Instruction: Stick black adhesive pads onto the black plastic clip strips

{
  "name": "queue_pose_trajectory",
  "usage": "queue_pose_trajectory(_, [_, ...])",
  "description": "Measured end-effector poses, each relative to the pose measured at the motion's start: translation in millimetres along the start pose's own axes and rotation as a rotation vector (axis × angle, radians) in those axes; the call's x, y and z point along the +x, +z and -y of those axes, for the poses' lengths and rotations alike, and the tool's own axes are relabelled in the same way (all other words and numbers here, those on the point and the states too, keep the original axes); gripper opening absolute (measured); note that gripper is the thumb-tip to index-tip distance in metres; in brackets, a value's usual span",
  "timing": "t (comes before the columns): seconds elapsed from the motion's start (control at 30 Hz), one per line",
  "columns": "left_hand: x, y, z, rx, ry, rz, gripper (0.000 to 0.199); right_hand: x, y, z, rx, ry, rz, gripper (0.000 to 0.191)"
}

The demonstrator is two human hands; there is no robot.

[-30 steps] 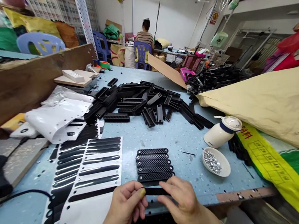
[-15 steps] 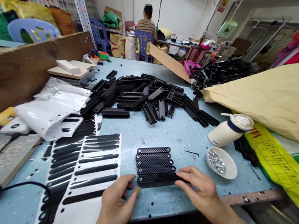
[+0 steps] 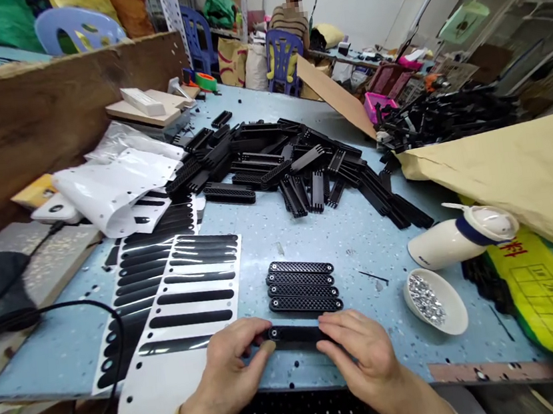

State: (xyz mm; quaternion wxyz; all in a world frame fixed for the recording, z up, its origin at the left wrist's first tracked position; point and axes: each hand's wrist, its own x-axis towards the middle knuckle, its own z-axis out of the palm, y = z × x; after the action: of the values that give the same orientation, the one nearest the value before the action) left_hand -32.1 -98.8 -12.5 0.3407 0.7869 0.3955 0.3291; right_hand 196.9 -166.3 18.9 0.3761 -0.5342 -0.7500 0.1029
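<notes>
A long black plastic bar (image 3: 297, 334) with rounded ends and a silver screw at its left end is held level between my two hands, near the table's front edge. My left hand (image 3: 237, 359) pinches its left end between thumb and fingers. My right hand (image 3: 364, 347) grips the right end, hiding it. The bar's top looks smooth and dark, as if a black adhesive strip lies along it; I cannot tell whether the strip is stuck down. Just beyond, several black bars with honeycomb faces (image 3: 302, 286) lie in a stacked row.
White sheets of black strips (image 3: 197, 317) lie at left. A bowl of small silver screws (image 3: 453, 313) and a cream bottle (image 3: 437, 244) stand at right. A thin black hex key (image 3: 373, 277) lies nearby. Black parts (image 3: 271, 160) are heaped behind. A person (image 3: 288, 17) sits far back.
The nearest bar has come away from the row, towards me. My left hand has closed on its left end; my right hand remains at its right end. The camera view has shifted.
</notes>
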Motion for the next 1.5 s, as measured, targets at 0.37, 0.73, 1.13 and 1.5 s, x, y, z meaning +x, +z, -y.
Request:
queue_pose_trajectory(0.37, [0,0.2,1,-0.056,-0.041,0.032,0.016,2,12,1,0.018,-0.001,0.029,0.018])
queue_pose_trajectory(0.73, [1,-0.3,-1,-0.066,-0.029,0.020,0.016,2,16,0,0.010,0.014,0.082,0.016])
queue_pose_trajectory(1.13, [-1,1.1,3,-0.069,-0.029,0.030,0.018,5,16,4,-0.050,0.046,0.161,0.018])
queue_pose_trajectory(1.5, [2,-1.5,-1,-0.055,-0.031,-0.013,0.025,4,17,-2,0.013,0.104,0.199,0.017])
